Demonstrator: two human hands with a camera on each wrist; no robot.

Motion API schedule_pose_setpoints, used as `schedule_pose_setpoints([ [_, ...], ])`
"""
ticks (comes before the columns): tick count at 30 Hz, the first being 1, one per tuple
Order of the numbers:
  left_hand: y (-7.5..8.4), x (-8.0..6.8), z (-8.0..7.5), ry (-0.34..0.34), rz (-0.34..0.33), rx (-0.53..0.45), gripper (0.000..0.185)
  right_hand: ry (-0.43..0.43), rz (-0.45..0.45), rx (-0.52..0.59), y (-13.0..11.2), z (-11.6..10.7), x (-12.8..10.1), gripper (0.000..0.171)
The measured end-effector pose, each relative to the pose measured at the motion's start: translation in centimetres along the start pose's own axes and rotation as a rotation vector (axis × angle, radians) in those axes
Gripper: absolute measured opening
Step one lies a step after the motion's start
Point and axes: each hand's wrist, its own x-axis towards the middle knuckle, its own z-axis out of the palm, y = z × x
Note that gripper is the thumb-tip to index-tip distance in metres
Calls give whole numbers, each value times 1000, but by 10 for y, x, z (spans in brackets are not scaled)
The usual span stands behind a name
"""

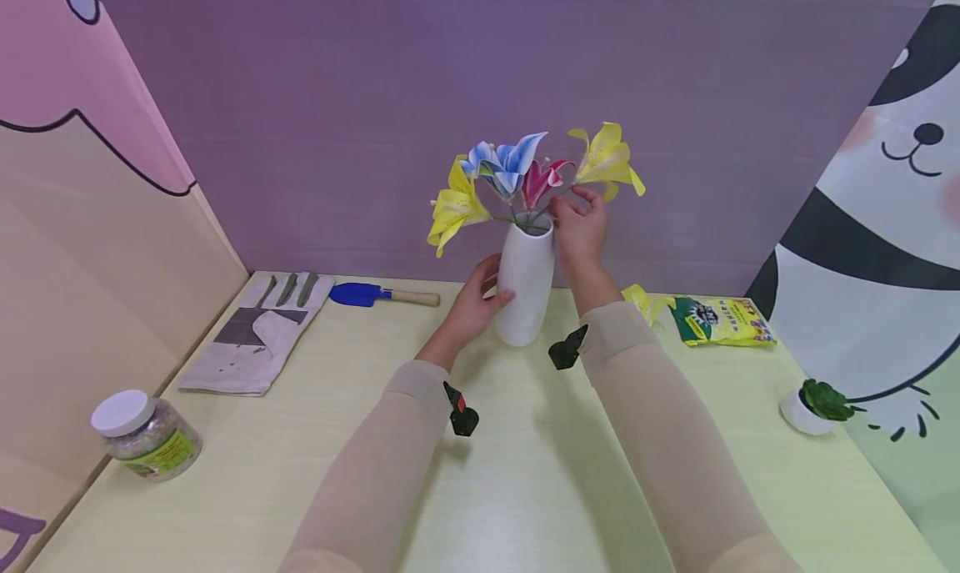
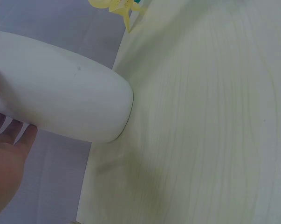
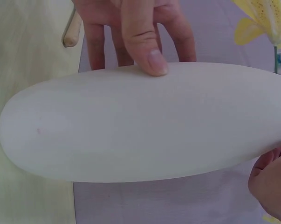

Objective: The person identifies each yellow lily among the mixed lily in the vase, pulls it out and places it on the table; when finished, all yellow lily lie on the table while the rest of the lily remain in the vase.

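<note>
Pale table [image 1: 525,490] below a purple wall. White vase [image 1: 525,283] upright near the table's back middle, gripped by left hand [image 1: 480,302], thumb across the front, fingers curled behind. Right hand [image 1: 579,227] at the vase mouth, pinching a flower stem [image 1: 558,198] of a yellow lily [image 1: 607,160]. Glove [image 1: 255,331], trowel [image 1: 375,294], jar [image 1: 146,436] off left.

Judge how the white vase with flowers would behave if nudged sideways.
The white vase is tall with a narrow base, so probably tippy; the flowers spread wide on top. Its smooth surface looks slippery. The left hand wrapping it likely steadies it.
</note>
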Motion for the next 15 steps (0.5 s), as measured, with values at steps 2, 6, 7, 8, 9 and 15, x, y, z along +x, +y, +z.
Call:
schedule_pose_setpoints([
  [2,0,0,0,1,-4,3,68,9,3,57,-2,-1,1,29],
  [6,-1,0,1,3,-1,2,68,27,9,188,-7,-3,2,28],
  [7,-1,0,1,2,1,0,68,34,9,214,-8,-4,3,28],
  [8,-1,0,1,1,2,-1,68,39,10,233,-9,-4,3,28],
  [9,-1,0,2,1,3,-3,68,43,11,253,-11,-5,3,28],
  [15,-1,0,2,0,-4,4,69,61,-13,322,-17,-10,6,30],
])
